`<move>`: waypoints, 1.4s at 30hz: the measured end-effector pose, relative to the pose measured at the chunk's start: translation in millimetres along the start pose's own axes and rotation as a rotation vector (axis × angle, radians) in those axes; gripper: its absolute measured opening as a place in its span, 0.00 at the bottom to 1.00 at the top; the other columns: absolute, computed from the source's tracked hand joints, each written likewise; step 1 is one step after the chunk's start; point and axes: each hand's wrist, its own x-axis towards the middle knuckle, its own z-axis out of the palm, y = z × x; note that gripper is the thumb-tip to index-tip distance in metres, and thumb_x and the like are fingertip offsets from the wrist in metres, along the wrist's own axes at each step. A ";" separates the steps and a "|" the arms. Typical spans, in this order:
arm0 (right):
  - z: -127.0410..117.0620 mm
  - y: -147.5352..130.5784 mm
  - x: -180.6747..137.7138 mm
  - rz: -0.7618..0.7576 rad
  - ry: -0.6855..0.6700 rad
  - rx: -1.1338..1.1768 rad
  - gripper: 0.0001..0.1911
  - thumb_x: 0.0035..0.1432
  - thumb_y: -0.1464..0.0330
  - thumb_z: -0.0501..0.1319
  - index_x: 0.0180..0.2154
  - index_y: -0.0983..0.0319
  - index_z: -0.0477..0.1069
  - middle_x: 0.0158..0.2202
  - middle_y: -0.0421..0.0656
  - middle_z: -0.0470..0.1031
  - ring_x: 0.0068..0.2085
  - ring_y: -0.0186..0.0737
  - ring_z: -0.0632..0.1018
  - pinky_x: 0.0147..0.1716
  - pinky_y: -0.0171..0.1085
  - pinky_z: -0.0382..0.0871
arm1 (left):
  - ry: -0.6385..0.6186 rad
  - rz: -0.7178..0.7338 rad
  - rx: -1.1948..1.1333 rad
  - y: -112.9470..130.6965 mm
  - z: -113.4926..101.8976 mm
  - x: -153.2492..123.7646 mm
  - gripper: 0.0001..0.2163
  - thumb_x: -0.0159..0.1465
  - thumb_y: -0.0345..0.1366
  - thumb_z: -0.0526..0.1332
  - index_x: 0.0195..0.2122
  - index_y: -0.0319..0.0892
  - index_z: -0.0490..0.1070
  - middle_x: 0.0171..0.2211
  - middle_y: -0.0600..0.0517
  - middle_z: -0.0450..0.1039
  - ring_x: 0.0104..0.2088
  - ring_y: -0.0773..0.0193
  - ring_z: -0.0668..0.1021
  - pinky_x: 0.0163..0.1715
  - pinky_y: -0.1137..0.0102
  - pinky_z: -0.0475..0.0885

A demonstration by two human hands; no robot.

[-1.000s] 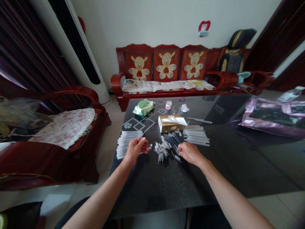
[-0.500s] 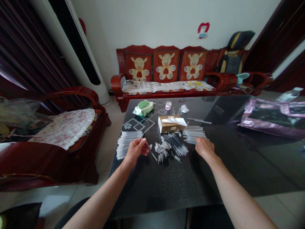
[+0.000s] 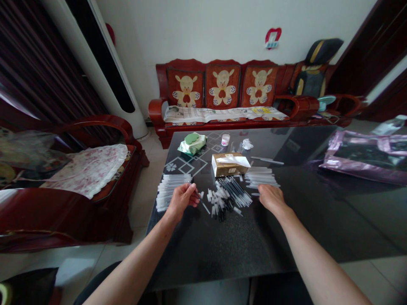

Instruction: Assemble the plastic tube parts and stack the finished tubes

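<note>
My left hand (image 3: pixel 183 199) is closed in a pinch on a slim pen refill (image 3: pixel 205 206), dark near the fingers and pale toward its lower end. Beside that hand lies a stack of whitish translucent pen barrels (image 3: pixel 170 186). My right hand (image 3: pixel 270 196) is closed at the near edge of a second group of whitish barrels (image 3: pixel 262 176); a short pale tip of one barrel (image 3: pixel 255 194) pokes out left of its fingers. Between the hands are dark pen refills (image 3: pixel 237 190) and a heap of clear and black caps (image 3: pixel 221 203).
Behind the parts stands a tissue box (image 3: pixel 222 170). Farther back are a green wipes pack (image 3: pixel 192 145), a small white cup (image 3: pixel 225 140) and crumpled tissue (image 3: pixel 247 144). A purple-edged bag (image 3: pixel 332 159) lies right on the dark table (image 3: pixel 241 254).
My right hand has shifted slightly left and toward me from the right barrels, and a pale tip now shows at its fingers. My left hand stays nearly still with the refill.
</note>
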 end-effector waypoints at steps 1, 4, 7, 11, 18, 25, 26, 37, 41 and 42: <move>-0.5 -0.6 -1.0 -0.014 0.005 -0.001 0.13 0.52 0.78 0.54 0.36 0.65 0.75 0.38 0.54 0.78 0.41 0.50 0.79 0.35 0.39 0.66 | -0.001 0.001 0.002 -0.1 -0.1 0.2 0.17 0.56 0.49 0.63 0.27 0.38 0.66 0.20 0.51 0.73 0.17 0.69 0.73 0.16 0.76 0.69; -2.6 -2.9 -3.3 -0.064 0.056 0.005 0.12 0.54 0.75 0.53 0.35 0.65 0.74 0.36 0.55 0.78 0.39 0.50 0.79 0.34 0.40 0.66 | -0.011 0.007 0.007 0.3 0.0 -0.2 0.17 0.56 0.50 0.62 0.28 0.38 0.66 0.21 0.51 0.73 0.18 0.69 0.74 0.15 0.76 0.68; -6.1 -6.9 -3.5 -0.061 0.156 0.109 0.09 0.53 0.72 0.54 0.32 0.65 0.73 0.32 0.53 0.78 0.36 0.50 0.79 0.33 0.39 0.66 | -0.042 -0.013 -0.003 0.6 2.9 -3.0 0.17 0.57 0.51 0.61 0.29 0.40 0.64 0.23 0.50 0.75 0.17 0.69 0.74 0.15 0.77 0.68; -15.7 -18.2 -5.3 -0.004 0.186 0.721 0.05 0.50 0.67 0.57 0.26 0.62 0.68 0.21 0.43 0.74 0.25 0.40 0.76 0.24 0.34 0.65 | -0.135 -0.037 0.005 -1.3 13.0 -10.3 0.18 0.58 0.53 0.58 0.33 0.41 0.64 0.20 0.54 0.72 0.13 0.71 0.69 0.10 0.79 0.61; -29.4 -47.5 -20.8 -0.045 -0.074 1.798 0.09 0.47 0.64 0.60 0.22 0.63 0.64 0.15 0.38 0.69 0.14 0.34 0.70 0.11 0.31 0.60 | -0.486 -0.089 0.004 -0.4 30.4 -26.8 0.20 0.59 0.47 0.61 0.48 0.40 0.67 0.26 0.53 0.72 0.18 0.72 0.72 0.19 0.77 0.68; -21.6 -59.5 -19.5 0.006 -0.105 1.984 0.08 0.47 0.66 0.61 0.23 0.63 0.66 0.17 0.41 0.73 0.17 0.36 0.74 0.14 0.33 0.67 | -0.654 -0.201 0.069 3.2 37.3 -37.7 0.18 0.58 0.47 0.62 0.41 0.36 0.75 0.24 0.51 0.71 0.17 0.73 0.69 0.17 0.78 0.64; -21.0 -59.9 -18.9 0.013 -0.100 1.988 0.08 0.47 0.66 0.61 0.23 0.63 0.66 0.17 0.41 0.73 0.17 0.36 0.74 0.14 0.33 0.67 | -0.662 -0.204 0.078 3.9 37.7 -38.3 0.18 0.58 0.47 0.62 0.40 0.36 0.75 0.24 0.51 0.71 0.16 0.74 0.68 0.16 0.78 0.63; -23.3 -69.7 -24.2 0.041 -0.155 1.962 0.07 0.48 0.67 0.61 0.23 0.64 0.66 0.18 0.41 0.73 0.16 0.37 0.74 0.14 0.33 0.68 | -0.674 -0.203 0.097 5.2 37.6 -39.1 0.18 0.59 0.47 0.62 0.40 0.36 0.76 0.23 0.52 0.70 0.14 0.76 0.65 0.13 0.79 0.56; -21.8 -73.4 -26.5 0.015 -0.211 1.954 0.07 0.48 0.67 0.61 0.24 0.64 0.67 0.18 0.41 0.73 0.17 0.37 0.74 0.13 0.34 0.69 | -0.645 -0.236 0.052 3.1 38.1 -38.3 0.18 0.58 0.46 0.63 0.43 0.37 0.74 0.22 0.53 0.70 0.14 0.76 0.65 0.13 0.79 0.56; -21.6 -74.1 -27.1 0.014 -0.224 1.951 0.07 0.49 0.67 0.61 0.24 0.64 0.67 0.18 0.42 0.74 0.17 0.37 0.74 0.13 0.34 0.69 | -0.631 -0.245 0.029 2.3 38.3 -37.9 0.19 0.57 0.45 0.64 0.44 0.38 0.72 0.22 0.54 0.70 0.14 0.76 0.65 0.12 0.79 0.56</move>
